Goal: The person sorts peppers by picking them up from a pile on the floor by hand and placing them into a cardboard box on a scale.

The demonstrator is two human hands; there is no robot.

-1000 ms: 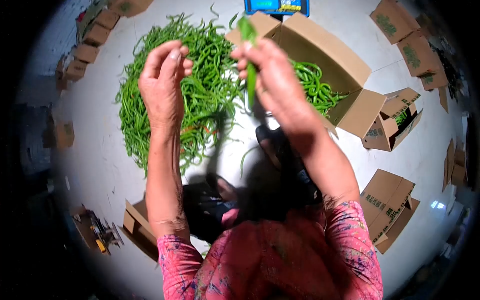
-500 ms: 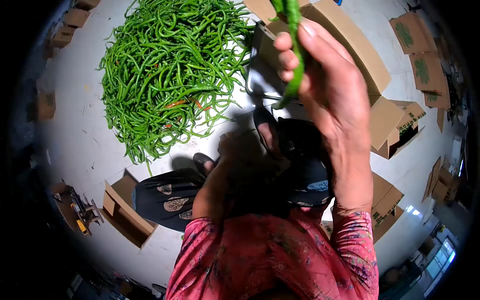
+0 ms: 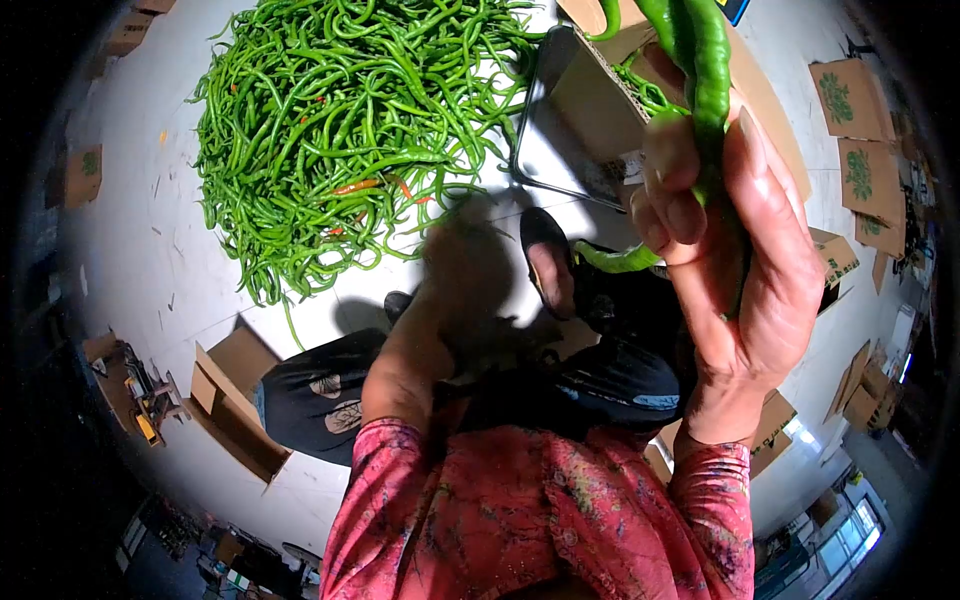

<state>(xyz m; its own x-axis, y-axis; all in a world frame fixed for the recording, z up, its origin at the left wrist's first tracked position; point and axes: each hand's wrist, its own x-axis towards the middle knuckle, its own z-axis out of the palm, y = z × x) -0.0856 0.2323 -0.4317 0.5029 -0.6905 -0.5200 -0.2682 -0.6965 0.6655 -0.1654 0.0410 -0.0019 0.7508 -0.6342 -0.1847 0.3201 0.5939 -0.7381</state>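
My right hand (image 3: 770, 250) is raised at the upper right with its fingers closed round long green chili peppers (image 3: 710, 75). One curved pepper tip (image 3: 615, 260) sticks out below the fingers. Behind this hand stands an open cardboard box (image 3: 600, 105) with some green chilies (image 3: 645, 90) inside. My left hand (image 3: 465, 245) is low by the near right edge of a large heap of green chilies (image 3: 320, 140). Shadow and blur hide its fingers, so I cannot make out whether it holds anything. A few orange-red chilies (image 3: 355, 187) show in the heap.
A black-edged flat frame (image 3: 527, 125) lies beside the box. An open carton (image 3: 235, 400) is near my left knee, and a box with tools (image 3: 145, 405) lies farther left. More printed cartons (image 3: 850, 95) stand along the right.
My right hand has moved right and slightly down in the view, still with chilies in it. My left hand has shifted a little up toward the heap's edge. The view has tilted slightly.
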